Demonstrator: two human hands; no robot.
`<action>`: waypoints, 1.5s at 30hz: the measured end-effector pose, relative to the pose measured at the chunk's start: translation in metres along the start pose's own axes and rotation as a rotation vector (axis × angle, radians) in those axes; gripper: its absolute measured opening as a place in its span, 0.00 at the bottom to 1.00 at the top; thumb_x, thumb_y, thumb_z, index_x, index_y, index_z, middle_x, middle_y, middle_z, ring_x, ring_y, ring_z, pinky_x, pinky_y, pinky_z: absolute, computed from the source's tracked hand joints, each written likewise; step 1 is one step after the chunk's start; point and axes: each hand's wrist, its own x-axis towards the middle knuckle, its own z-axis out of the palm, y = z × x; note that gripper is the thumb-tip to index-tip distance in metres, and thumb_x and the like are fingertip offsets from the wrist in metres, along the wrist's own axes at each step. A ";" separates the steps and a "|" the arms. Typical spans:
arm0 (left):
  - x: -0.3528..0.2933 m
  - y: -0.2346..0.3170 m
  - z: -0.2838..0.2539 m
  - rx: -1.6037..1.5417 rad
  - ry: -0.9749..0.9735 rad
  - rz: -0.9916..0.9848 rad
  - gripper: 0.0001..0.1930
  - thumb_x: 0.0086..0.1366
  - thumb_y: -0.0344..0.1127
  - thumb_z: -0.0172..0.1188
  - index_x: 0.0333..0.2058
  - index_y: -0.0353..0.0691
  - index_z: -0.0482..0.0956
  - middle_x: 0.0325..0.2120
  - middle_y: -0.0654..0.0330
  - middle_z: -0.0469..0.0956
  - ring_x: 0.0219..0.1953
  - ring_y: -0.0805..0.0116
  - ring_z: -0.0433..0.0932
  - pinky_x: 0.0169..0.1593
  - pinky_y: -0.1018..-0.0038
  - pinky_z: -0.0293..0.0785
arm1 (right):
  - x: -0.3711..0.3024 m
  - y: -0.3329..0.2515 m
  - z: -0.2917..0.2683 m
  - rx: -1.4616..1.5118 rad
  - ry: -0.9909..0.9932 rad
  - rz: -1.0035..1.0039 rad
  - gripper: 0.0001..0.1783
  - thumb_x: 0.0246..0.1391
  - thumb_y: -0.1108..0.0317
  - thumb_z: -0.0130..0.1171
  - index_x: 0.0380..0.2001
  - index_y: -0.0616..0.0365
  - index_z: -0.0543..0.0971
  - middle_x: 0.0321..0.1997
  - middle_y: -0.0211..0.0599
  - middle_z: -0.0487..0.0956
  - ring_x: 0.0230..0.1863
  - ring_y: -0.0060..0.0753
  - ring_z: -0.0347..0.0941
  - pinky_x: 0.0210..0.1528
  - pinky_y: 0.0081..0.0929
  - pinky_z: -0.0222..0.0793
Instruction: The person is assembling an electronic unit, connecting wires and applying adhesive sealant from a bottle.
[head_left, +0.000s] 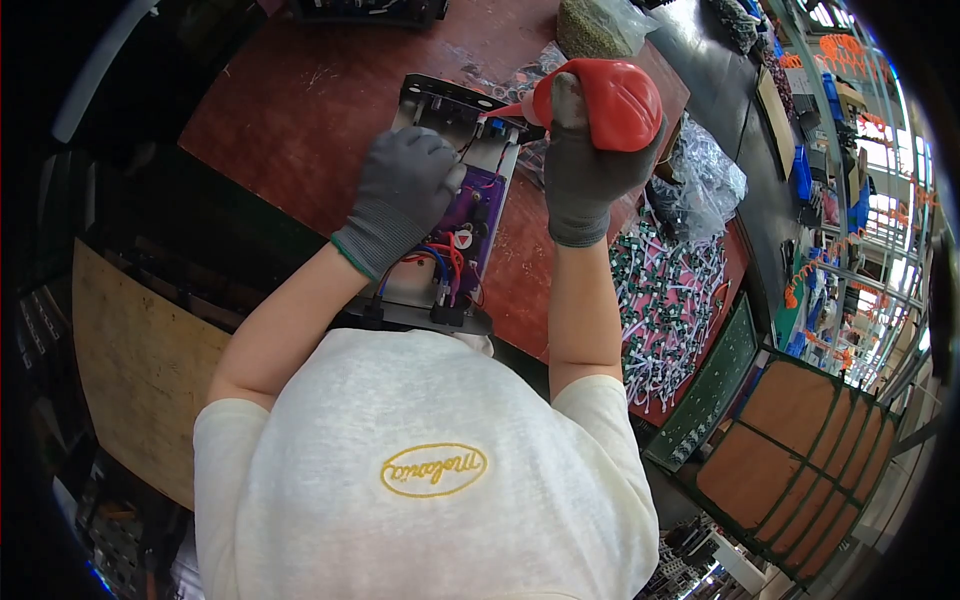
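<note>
In a grey-coated glove, my right hand point(580, 185) is wrapped round a soft red squeeze bottle point(628, 105). The bottle is tilted, and its narrow red nozzle point(508, 109) points left at small connectors by the panel of an open metal electronics chassis point(507, 160). My left hand point(408, 180), gloved the same way, lies over the chassis's left side with its fingers curled onto it; the fingertips are partly hidden. Inside the chassis sits a purple circuit board point(482, 205). Red and blue wires point(447, 262) run from it at the near end.
The chassis rests on a worn dark-red tabletop point(290, 110). To the right lies a heap of small green boards with white leads point(668, 300), beside clear plastic bags point(708, 170). A bag of greenish granules point(592, 28) stands at the back. A brown-panelled rack point(795, 450) is at lower right.
</note>
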 end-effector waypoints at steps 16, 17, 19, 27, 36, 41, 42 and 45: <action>0.001 0.000 -0.002 0.007 -0.003 0.010 0.07 0.56 0.35 0.60 0.30 0.38 0.78 0.32 0.57 0.78 0.40 0.57 0.76 0.44 0.62 0.69 | -0.006 0.002 -0.005 0.041 0.021 0.067 0.30 0.36 0.62 0.78 0.40 0.61 0.73 0.36 0.36 0.79 0.36 0.29 0.77 0.41 0.27 0.72; 0.001 0.000 -0.001 0.006 -0.003 0.011 0.07 0.56 0.35 0.60 0.30 0.38 0.78 0.32 0.57 0.78 0.40 0.57 0.76 0.44 0.62 0.69 | -0.007 0.003 -0.005 0.065 0.022 0.084 0.30 0.37 0.63 0.78 0.41 0.62 0.73 0.37 0.37 0.79 0.36 0.29 0.76 0.41 0.26 0.72; 0.000 -0.002 0.001 0.000 0.022 0.011 0.07 0.56 0.35 0.60 0.30 0.38 0.78 0.31 0.57 0.78 0.39 0.56 0.76 0.44 0.62 0.69 | -0.009 -0.006 -0.010 0.170 0.031 0.197 0.31 0.37 0.63 0.77 0.42 0.62 0.72 0.38 0.37 0.79 0.37 0.28 0.76 0.42 0.26 0.73; -0.001 -0.002 0.001 -0.042 0.028 -0.047 0.07 0.60 0.35 0.57 0.30 0.37 0.76 0.28 0.54 0.76 0.35 0.54 0.75 0.41 0.61 0.68 | -0.044 0.008 -0.026 -0.038 -0.002 0.150 0.33 0.36 0.63 0.78 0.44 0.62 0.71 0.39 0.37 0.77 0.38 0.28 0.75 0.43 0.27 0.73; -0.002 -0.002 0.003 -0.045 0.048 -0.071 0.08 0.62 0.36 0.54 0.29 0.37 0.75 0.24 0.52 0.74 0.31 0.52 0.74 0.37 0.60 0.66 | -0.064 0.027 -0.018 -0.115 -0.086 -0.052 0.33 0.34 0.65 0.78 0.42 0.59 0.70 0.39 0.38 0.80 0.39 0.34 0.78 0.45 0.29 0.73; -0.002 -0.001 0.003 -0.057 0.054 -0.070 0.09 0.62 0.36 0.54 0.29 0.37 0.74 0.25 0.52 0.74 0.31 0.52 0.74 0.37 0.59 0.67 | -0.067 0.029 -0.018 -0.083 -0.120 -0.071 0.35 0.34 0.65 0.78 0.44 0.58 0.69 0.41 0.38 0.81 0.42 0.35 0.79 0.47 0.30 0.72; -0.002 -0.002 0.004 -0.051 0.048 -0.077 0.09 0.62 0.36 0.54 0.29 0.37 0.74 0.25 0.52 0.74 0.31 0.52 0.74 0.37 0.59 0.67 | -0.066 0.028 -0.017 -0.100 -0.119 -0.089 0.35 0.34 0.65 0.78 0.44 0.58 0.69 0.41 0.38 0.81 0.42 0.35 0.79 0.47 0.30 0.72; -0.002 -0.002 0.003 -0.037 0.041 -0.084 0.09 0.63 0.36 0.54 0.29 0.36 0.74 0.25 0.52 0.74 0.31 0.52 0.74 0.38 0.59 0.67 | -0.067 0.028 -0.018 -0.161 -0.135 -0.107 0.34 0.34 0.66 0.78 0.44 0.58 0.69 0.41 0.38 0.81 0.41 0.34 0.79 0.47 0.29 0.72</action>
